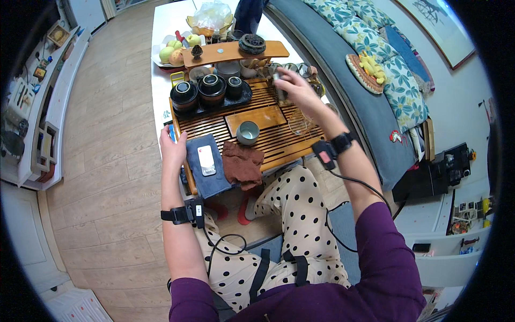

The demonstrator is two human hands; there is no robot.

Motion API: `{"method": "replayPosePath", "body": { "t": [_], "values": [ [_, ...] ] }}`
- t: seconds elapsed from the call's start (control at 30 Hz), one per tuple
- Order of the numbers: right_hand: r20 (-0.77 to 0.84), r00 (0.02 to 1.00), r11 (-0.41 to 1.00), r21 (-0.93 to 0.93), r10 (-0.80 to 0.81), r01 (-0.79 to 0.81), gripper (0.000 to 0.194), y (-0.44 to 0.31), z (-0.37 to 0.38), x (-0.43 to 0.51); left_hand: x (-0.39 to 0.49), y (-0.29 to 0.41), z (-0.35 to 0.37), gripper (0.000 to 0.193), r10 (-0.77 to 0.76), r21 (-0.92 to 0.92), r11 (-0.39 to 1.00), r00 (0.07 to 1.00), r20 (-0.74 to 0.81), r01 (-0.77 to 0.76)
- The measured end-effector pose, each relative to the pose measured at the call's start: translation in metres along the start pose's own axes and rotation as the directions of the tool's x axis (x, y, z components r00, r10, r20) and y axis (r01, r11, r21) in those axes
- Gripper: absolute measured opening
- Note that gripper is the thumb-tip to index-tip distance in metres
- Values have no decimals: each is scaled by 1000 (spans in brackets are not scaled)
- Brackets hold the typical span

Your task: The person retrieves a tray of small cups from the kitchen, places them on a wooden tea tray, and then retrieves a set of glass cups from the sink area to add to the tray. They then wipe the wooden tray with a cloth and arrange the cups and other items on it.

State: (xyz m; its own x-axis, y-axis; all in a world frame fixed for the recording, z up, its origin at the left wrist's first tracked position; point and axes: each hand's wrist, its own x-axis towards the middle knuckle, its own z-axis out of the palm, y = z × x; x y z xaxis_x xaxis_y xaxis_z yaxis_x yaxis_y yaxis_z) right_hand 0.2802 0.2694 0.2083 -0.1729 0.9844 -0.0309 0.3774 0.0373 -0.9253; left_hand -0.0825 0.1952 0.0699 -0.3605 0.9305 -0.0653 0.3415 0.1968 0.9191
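Observation:
My right hand (295,88) is raised over the back right of a slatted wooden tea tray (277,143), near several glass vessels; it is blurred, and whether it holds something small and pale cannot be told. At the tray's left edge rests my left hand (174,147), fingers apart, beside a small blue item (172,132). A grey-green ceramic cup (248,133) stands upright near the tray's middle. In front of it lie a crumpled brown cloth (243,165) and a folded blue-grey cloth bearing a white remote control (207,160).
Black lidded pots (212,88) stand on a black tray at the back left. Behind them, a raised wooden shelf (229,52) carries an incense burner (252,43). A fruit dish (161,60) holds a red-handled knife. A grey sofa (342,96) runs along the right.

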Motion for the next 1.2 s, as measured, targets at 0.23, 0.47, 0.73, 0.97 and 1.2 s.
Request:
{"method": "replayPosePath", "body": {
  "t": [0.23,0.47,0.73,0.97,1.2],
  "values": [
    [-236,971,960,-278,-39,-29,43,74,77,83,-3,-1,-7,69,7,22,1000,1000,-20,-6],
    [-303,934,926,-371,-191,69,45,105,95,105,-8,5,-4,68,30,1,1000,999,-13,-30],
    [-212,923,840,-513,-323,176,51,124,89,96,-6,1,2,65,42,-8,999,999,21,-42],
    [-264,955,900,-435,-132,4,64,116,87,87,-5,0,6,66,50,-6,999,998,29,-50],
    [-269,960,971,-238,-74,8,65,65,83,21,-3,-2,4,65,39,27,999,999,21,-39]
  ]
}}
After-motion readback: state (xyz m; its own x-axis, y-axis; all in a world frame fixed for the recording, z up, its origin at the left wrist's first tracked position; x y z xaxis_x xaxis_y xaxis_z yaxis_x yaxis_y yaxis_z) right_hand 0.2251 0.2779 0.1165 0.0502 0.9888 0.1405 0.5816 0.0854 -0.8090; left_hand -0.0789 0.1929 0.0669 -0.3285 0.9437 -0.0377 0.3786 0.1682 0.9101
